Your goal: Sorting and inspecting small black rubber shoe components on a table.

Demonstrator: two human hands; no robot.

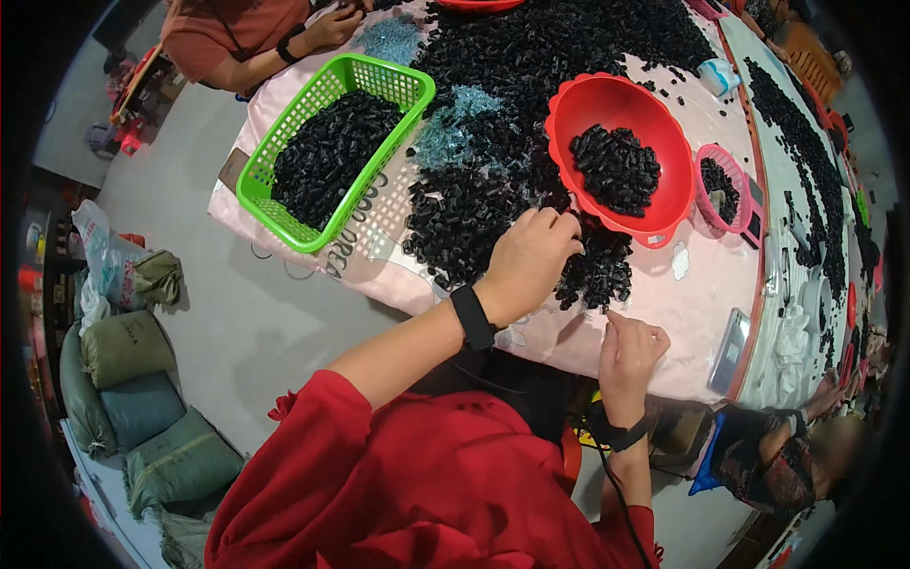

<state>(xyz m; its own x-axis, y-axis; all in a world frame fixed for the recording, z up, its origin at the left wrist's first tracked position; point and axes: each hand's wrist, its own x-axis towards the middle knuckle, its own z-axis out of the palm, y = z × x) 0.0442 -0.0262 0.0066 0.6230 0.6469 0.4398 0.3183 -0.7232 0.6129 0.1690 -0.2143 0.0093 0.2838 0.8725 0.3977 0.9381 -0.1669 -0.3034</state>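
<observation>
Small black plastic pieces [441,223] lie in a broad heap on the pink-covered table. My left hand [531,261] is over the near part of this heap, its fingers curled down; whatever is in them is hidden. At the heap's near edge, my right hand [632,346] has thumb and forefinger pinched together by a tiny dark piece [606,309]. Beyond my hands, a red scalloped bowl [668,119] contains a mound of similar black pieces. More of them fill a green slotted basket [341,68] to the left.
Shiny pale-blue bits [450,137] lie among the black pieces. A small pink basket [725,156] stands right of the bowl, and a phone-like flat device [729,353] rests near the table's right side. Another person's hand [332,27] is across the table. Stuffed sacks [180,460] are on the left.
</observation>
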